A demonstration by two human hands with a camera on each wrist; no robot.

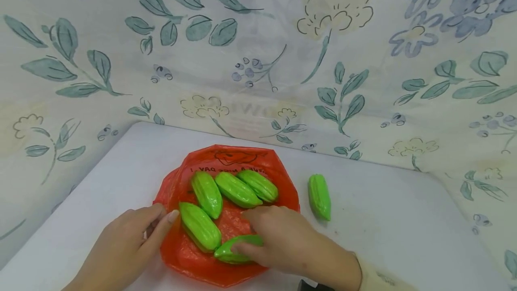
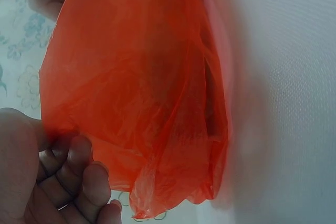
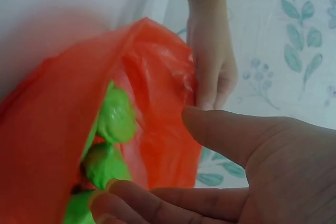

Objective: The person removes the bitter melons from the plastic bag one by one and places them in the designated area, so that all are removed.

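A red plastic bag [image 1: 230, 226] lies wide-mouthed on the table, with several glossy, ridged green fruits [image 1: 200, 227] inside. My left hand [image 1: 129, 241] pinches the bag's left rim between thumb and fingers; in the left wrist view the curled fingers [image 2: 94, 182] lie against the outside of the film. Over the bag's right side reaches my right hand [image 1: 282, 237], thumb and fingers apart and nothing gripped between them. It partly hides the nearest green fruit [image 1: 234, 255]. The right wrist view has its fingertips [image 3: 113, 184] close by the fruits [image 3: 116, 114] at the bag's mouth.
One more green fruit [image 1: 319, 197] lies on the white table [image 1: 387, 228], right of the bag. A cloth with leaves and flowers [image 1: 258, 57] hangs behind the table and along its sides. A dark object [image 1: 311, 285] shows at the bottom edge below my right wrist.
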